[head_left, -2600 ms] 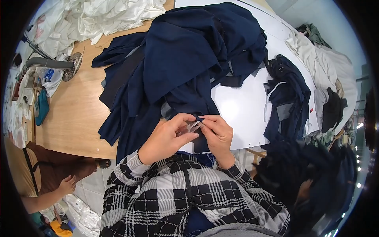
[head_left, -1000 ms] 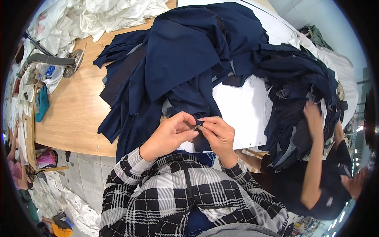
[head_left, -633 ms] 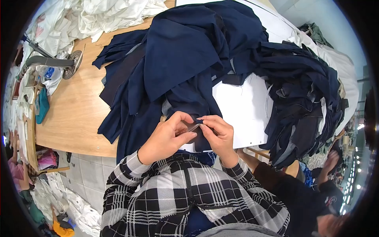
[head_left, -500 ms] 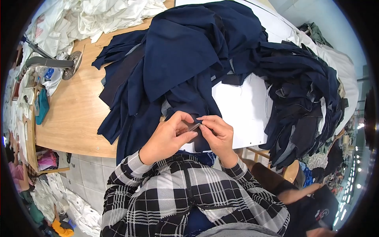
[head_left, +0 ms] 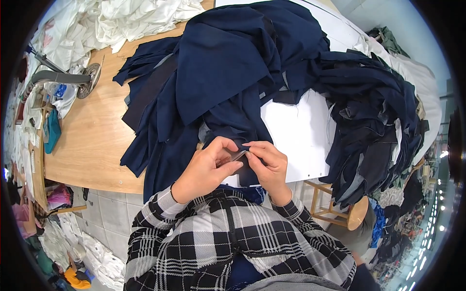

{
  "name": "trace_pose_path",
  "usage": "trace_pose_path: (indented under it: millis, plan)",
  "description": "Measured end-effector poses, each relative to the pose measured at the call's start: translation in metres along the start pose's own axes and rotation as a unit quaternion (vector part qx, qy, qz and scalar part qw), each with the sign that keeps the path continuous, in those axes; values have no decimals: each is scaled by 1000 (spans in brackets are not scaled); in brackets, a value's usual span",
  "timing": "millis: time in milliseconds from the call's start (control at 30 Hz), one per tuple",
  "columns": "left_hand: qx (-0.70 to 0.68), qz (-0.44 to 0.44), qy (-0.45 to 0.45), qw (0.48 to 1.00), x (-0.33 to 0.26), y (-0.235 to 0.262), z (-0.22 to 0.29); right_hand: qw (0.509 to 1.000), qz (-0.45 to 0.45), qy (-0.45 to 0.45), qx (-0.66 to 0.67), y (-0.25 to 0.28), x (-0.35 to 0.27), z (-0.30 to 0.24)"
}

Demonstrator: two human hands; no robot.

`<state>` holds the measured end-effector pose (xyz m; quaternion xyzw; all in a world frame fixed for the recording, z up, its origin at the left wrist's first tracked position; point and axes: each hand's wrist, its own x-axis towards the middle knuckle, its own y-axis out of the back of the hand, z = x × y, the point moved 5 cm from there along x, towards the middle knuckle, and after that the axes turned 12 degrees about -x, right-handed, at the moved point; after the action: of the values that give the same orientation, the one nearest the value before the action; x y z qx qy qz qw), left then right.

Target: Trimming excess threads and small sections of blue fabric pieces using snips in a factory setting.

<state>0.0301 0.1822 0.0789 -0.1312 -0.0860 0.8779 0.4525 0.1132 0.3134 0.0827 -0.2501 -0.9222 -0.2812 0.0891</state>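
Navy cloth pieces (head_left: 218, 72) lie heaped on the table in front of me, some hanging over its near edge. My left hand (head_left: 206, 167) is closed around a small, thin, shiny metal tool (head_left: 238, 155), mostly hidden by the fingers. Its tip points at the fingertips of my right hand (head_left: 270, 166). Those fingers are pinched together, thumb against forefinger, on what looks like an edge of the navy cloth. The two hands nearly touch, close above the table's front edge. Exactly what lies between the right fingertips is too small to make out.
A second pile of navy pieces (head_left: 374, 116) hangs over the table's right side. White fabric (head_left: 141, 19) is heaped at the far left. A grey machine arm with a round disc (head_left: 87, 80) stands at the left. A wooden stool (head_left: 357, 213) is at the lower right.
My hands and the cloth hold almost the same position. A person in dark clothing at the lower right has mostly moved out of view, uncovering the wooden stool.
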Motion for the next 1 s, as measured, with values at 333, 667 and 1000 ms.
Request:
trace_pose_path:
  millis: [333, 667, 1000]
  plan:
    - [2, -2, -3, 1000, 3, -2, -4, 999, 19, 32, -30, 1, 0, -4]
    - [18, 1, 12, 1000, 1, -2, -2, 996, 36, 59, -48, 0, -1, -5]
    - [-41, -10, 38, 998, 2, -3, -4, 998, 26, 52, -37, 1, -3, -5]
